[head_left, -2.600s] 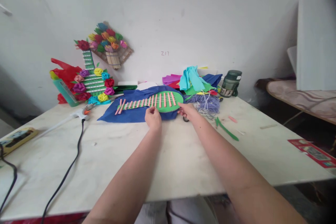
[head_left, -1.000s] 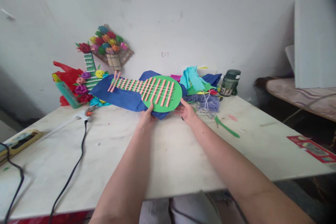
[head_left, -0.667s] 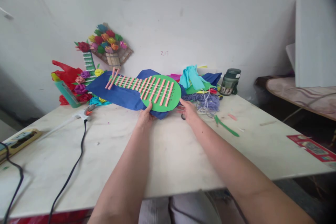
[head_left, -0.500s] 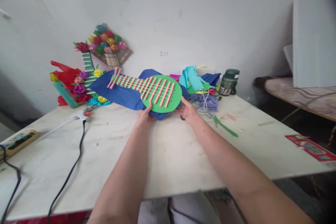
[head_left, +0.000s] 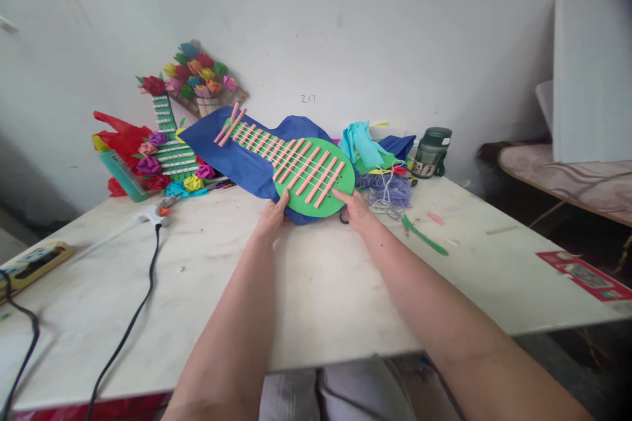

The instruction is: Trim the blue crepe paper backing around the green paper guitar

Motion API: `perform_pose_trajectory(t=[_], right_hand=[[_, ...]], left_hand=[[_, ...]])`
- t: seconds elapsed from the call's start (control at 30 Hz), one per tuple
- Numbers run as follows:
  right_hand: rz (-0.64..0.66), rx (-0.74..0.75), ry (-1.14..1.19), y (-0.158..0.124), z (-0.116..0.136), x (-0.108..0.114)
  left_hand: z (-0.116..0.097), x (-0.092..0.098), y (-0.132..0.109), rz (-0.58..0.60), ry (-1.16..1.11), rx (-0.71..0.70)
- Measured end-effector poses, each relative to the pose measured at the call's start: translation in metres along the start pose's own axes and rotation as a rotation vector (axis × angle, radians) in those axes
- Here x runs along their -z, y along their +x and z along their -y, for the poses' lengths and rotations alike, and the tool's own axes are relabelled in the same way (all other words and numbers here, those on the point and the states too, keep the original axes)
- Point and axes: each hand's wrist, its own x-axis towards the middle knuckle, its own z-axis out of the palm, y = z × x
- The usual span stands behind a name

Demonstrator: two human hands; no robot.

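A green craft lute (head_left: 315, 194) with pink bars and white strings is held tilted above the table, its neck up and to the left. Dark blue paper (head_left: 222, 164) shows behind it and spreads past its neck. My left hand (head_left: 274, 216) grips the lower left edge, thumb in front. On the lower right edge, my right hand (head_left: 354, 208) is closed with its thumb on the green face. The other fingers of both hands are mostly hidden behind.
A glue gun (head_left: 152, 216) with a black cord lies left, near a power strip (head_left: 39, 263). Behind stand a flower-trimmed green craft lute (head_left: 175, 151) and a paper bouquet (head_left: 202, 75). Purple yarn (head_left: 390, 192), a dark bottle (head_left: 431, 152) and green scraps (head_left: 424, 237) are right.
The lute has tilted further, its neck rising and shifting right while its round body moved slightly right. My right thumb has come onto the green front.
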Motion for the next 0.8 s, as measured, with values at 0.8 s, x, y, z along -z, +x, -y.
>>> perform_pose_trajectory(t=[0.8], right_hand=[[-0.123,-0.051,0.098,-0.008,-0.015,-0.022]], left_hand=[[0.019,-0.015,0.004,0.014,-0.207,-0.137]])
